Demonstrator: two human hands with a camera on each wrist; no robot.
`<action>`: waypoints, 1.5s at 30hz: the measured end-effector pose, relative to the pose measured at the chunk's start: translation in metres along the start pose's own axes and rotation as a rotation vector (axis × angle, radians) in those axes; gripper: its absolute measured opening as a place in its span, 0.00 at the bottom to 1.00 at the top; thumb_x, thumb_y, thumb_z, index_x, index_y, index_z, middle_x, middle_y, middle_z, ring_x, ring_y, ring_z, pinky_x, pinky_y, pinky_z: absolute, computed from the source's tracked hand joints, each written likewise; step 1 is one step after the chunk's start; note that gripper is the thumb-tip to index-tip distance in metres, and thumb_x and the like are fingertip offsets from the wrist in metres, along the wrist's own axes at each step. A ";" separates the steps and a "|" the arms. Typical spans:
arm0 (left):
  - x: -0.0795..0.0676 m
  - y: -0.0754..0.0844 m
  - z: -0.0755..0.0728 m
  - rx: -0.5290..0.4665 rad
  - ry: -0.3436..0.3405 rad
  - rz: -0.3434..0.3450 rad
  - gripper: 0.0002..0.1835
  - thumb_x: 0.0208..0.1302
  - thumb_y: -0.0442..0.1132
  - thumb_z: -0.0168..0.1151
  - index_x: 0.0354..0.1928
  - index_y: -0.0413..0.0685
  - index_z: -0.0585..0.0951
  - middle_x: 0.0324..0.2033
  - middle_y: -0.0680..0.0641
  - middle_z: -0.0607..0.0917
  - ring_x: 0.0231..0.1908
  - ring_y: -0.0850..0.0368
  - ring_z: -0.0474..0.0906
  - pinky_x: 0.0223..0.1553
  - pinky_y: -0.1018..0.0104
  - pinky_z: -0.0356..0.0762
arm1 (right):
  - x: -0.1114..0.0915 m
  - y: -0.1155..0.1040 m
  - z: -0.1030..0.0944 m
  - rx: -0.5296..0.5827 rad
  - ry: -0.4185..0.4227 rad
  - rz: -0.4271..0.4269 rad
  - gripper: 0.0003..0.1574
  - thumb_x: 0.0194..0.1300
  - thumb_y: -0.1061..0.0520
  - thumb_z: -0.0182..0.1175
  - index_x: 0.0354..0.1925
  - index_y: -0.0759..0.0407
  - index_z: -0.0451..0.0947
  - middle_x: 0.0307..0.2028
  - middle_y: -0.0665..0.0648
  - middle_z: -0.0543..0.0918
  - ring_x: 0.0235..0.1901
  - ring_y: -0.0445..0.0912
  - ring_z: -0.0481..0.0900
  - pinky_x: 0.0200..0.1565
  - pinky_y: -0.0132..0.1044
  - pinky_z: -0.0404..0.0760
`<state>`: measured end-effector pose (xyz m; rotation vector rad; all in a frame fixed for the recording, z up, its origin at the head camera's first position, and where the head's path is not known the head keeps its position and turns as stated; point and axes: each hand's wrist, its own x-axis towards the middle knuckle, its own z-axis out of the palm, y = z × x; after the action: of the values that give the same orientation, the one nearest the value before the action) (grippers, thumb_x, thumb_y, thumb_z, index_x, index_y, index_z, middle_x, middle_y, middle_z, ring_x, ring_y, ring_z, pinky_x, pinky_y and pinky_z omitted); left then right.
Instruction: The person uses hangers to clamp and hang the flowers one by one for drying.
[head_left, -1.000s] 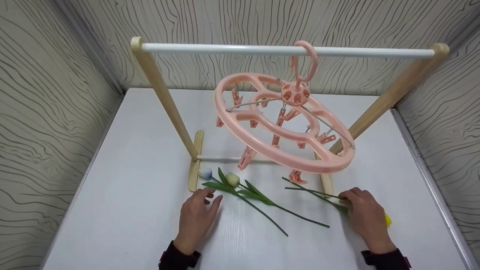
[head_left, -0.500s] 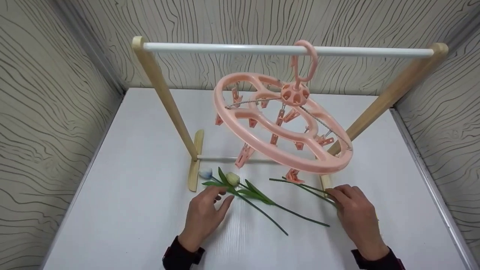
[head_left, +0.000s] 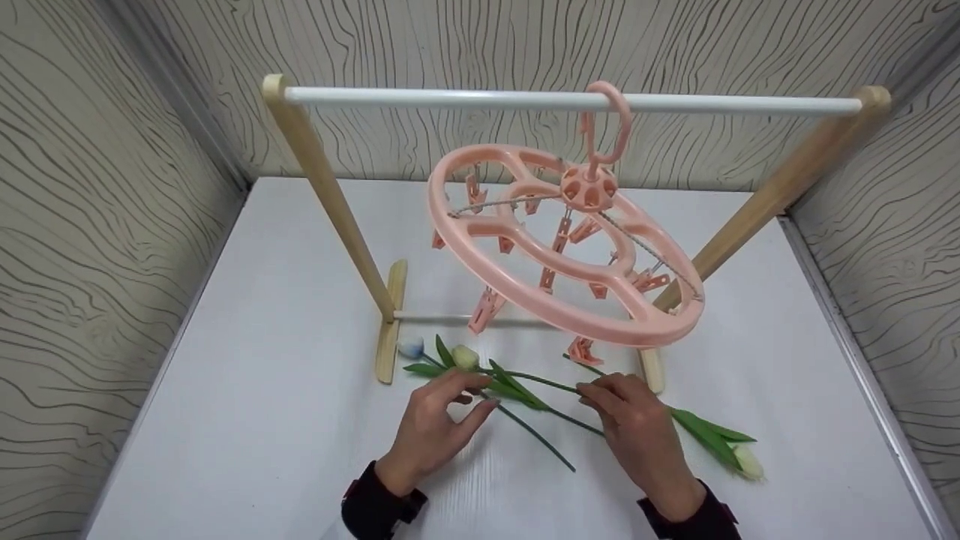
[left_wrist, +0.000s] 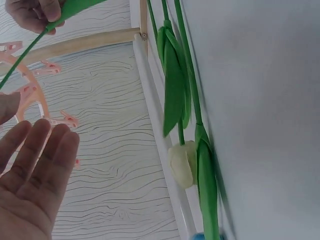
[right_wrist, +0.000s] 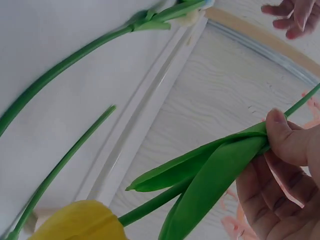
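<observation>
My right hand (head_left: 634,427) pinches a yellow tulip by its green stem, at the base of the leaves. The yellow bloom (right_wrist: 80,222) shows in the right wrist view; in the head view the hand hides it. Its bare stem (head_left: 536,377) reaches left toward my left hand (head_left: 439,427), whose fingers are relaxed and hold nothing. On the table under and behind the left hand lie a blue-and-white tulip (head_left: 411,346) and a cream tulip (head_left: 465,357), stems pointing right. Another cream tulip (head_left: 748,461) lies right of my right hand.
A pink round clip hanger (head_left: 592,322) with several clothespins hangs tilted from a white rod (head_left: 450,97) above the flowers. Wooden legs (head_left: 330,202) carry the rod. Patterned walls surround the white table (head_left: 262,420).
My right hand has moved left, lifting the yellow tulip and uncovering the cream tulip at the right. My left hand has shifted right, over the leaves of the lying tulips.
</observation>
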<state>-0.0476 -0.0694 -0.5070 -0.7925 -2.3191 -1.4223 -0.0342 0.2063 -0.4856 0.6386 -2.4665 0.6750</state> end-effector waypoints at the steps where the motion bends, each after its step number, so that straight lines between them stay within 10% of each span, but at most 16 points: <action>1: 0.002 0.001 0.001 -0.029 0.002 -0.008 0.13 0.63 0.38 0.68 0.48 0.50 0.81 0.42 0.52 0.84 0.39 0.61 0.82 0.36 0.71 0.82 | 0.001 -0.003 0.003 0.005 0.006 -0.007 0.21 0.41 0.70 0.78 0.37 0.57 0.88 0.32 0.48 0.80 0.32 0.41 0.77 0.34 0.31 0.82; 20: 0.033 0.053 -0.006 -0.433 0.193 0.000 0.11 0.57 0.20 0.65 0.42 0.33 0.79 0.38 0.40 0.82 0.39 0.50 0.83 0.37 0.56 0.85 | 0.011 -0.041 0.046 0.336 0.142 0.024 0.21 0.48 0.69 0.74 0.41 0.53 0.87 0.35 0.46 0.80 0.34 0.39 0.79 0.33 0.25 0.78; 33: 0.037 0.055 -0.005 -0.555 0.239 0.026 0.12 0.56 0.16 0.63 0.40 0.32 0.77 0.36 0.40 0.81 0.37 0.47 0.83 0.34 0.55 0.85 | 0.012 -0.056 0.055 0.563 0.077 0.160 0.11 0.57 0.65 0.70 0.40 0.53 0.86 0.34 0.47 0.82 0.31 0.39 0.81 0.33 0.26 0.79; 45: 0.036 0.058 -0.010 -0.505 0.274 0.022 0.11 0.54 0.17 0.65 0.38 0.32 0.78 0.34 0.40 0.81 0.34 0.48 0.83 0.31 0.59 0.85 | 0.032 -0.070 0.014 0.558 0.174 0.100 0.22 0.46 0.75 0.73 0.40 0.61 0.84 0.33 0.55 0.83 0.31 0.41 0.81 0.36 0.30 0.83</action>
<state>-0.0419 -0.0473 -0.4414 -0.6874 -1.7637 -1.9996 -0.0251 0.1350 -0.4552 0.6220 -2.1571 1.4185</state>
